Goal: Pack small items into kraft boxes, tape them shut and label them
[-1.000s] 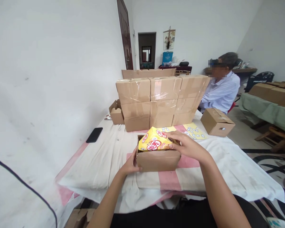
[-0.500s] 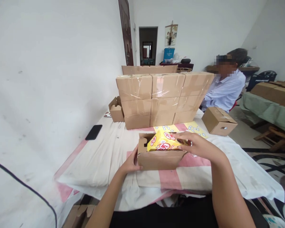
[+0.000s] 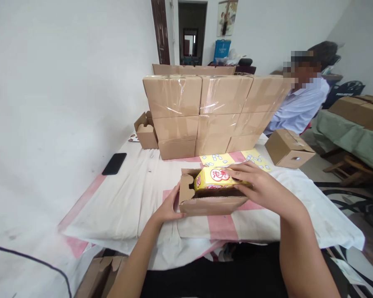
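Observation:
An open cardboard box (image 3: 213, 206) stands on the cloth-covered table in front of me. My left hand (image 3: 169, 206) grips its left end, thumb along the near side and fingers behind the left wall. Partly inside the box sits a yellow packet box (image 3: 219, 175) with red and white lettering. My right hand (image 3: 251, 180) is closed over the right end of this yellow box, fingers on top and thumb on the near side. The yellow box's lower part is hidden by the cardboard wall.
Behind stands a stack of taped cardboard boxes (image 3: 199, 111). A small open carton (image 3: 146, 131) is at its left, a closed carton (image 3: 289, 149) at its right. A black phone (image 3: 114, 164) lies near the left edge. A person (image 3: 301, 99) sits beyond, at the right.
The yellow box has gone lower into the cardboard box and lies more level, with my right hand still on it. My left hand keeps its hold. The camera view has tilted down.

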Tool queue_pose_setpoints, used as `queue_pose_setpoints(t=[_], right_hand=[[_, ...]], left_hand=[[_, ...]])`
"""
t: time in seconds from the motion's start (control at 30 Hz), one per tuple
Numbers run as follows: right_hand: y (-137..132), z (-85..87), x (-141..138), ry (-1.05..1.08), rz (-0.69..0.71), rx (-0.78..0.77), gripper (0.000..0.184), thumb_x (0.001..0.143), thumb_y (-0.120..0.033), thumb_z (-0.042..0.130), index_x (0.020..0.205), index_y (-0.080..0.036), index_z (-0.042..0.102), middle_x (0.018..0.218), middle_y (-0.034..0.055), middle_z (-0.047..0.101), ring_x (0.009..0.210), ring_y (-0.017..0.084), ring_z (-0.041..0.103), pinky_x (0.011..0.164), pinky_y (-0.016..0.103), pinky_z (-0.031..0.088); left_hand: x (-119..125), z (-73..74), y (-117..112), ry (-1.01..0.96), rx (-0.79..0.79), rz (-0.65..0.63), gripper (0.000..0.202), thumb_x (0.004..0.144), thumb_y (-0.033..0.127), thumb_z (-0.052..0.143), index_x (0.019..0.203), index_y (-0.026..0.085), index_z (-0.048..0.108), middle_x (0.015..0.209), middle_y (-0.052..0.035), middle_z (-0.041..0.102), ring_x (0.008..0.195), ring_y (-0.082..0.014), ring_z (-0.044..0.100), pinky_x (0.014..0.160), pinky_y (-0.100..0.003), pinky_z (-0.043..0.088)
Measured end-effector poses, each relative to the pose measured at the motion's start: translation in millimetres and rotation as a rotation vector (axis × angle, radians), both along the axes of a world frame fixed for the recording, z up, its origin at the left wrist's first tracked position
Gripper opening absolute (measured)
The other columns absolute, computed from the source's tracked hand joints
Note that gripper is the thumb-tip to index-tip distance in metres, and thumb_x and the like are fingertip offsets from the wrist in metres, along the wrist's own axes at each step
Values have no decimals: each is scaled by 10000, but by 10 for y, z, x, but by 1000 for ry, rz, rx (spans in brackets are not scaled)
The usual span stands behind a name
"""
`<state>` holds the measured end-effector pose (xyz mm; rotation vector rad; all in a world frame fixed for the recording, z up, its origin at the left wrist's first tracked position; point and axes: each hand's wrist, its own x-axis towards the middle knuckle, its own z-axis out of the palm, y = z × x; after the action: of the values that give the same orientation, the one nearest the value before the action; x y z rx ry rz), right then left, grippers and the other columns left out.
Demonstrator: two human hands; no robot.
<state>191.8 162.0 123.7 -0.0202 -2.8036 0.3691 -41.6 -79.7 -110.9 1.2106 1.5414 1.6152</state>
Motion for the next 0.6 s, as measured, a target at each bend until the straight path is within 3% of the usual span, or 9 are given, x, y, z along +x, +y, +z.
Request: queue_pose_setpoints(t=[0.17, 0.33, 0.5, 0.6], right_hand=[[-83, -154, -128, -169, -12, -97, 469, 950, -198, 554, 1389, -346, 629, 1343, 36, 676, 1232, 286, 602, 987, 466, 551], [-97, -232, -44, -292, -68, -148, 471, 948, -229, 585, 1401, -355, 615, 1205, 44, 727, 1087, 257, 664, 890, 393, 572], [-2, -324, -38, -324, -76, -125, 615, 902, -279, 665, 1490, -384, 518, 1224, 47, 713, 1098, 294, 658, 869, 411, 575], [39, -336, -105, -337, -47, -130, 599, 904, -284, 659, 1482, -377, 529, 1249, 53, 705, 1135, 313, 644, 909, 443, 564]], left_hand=[[2, 45, -30, 53, -27, -44, 1244, 625, 288, 886, 1627, 263, 149, 1664, -119, 285, 1538, -428, 209, 1254, -593, 222], [27, 156, -14, 117, -22, -85, 1258, 636, 410, 901, 1628, 238, 147, 1668, -136, 270, 1514, -457, 252, 1247, -581, 244], [74, 294, 29, 135, -70, -102, 1270, 624, 418, 921, 1625, 231, 163, 1661, -143, 281, 1495, -467, 291, 1226, -577, 295], [74, 296, 33, 169, -100, -86, 1278, 633, 393, 917, 1629, 249, 128, 1666, -148, 265, 1491, -458, 301, 1218, -601, 301]])
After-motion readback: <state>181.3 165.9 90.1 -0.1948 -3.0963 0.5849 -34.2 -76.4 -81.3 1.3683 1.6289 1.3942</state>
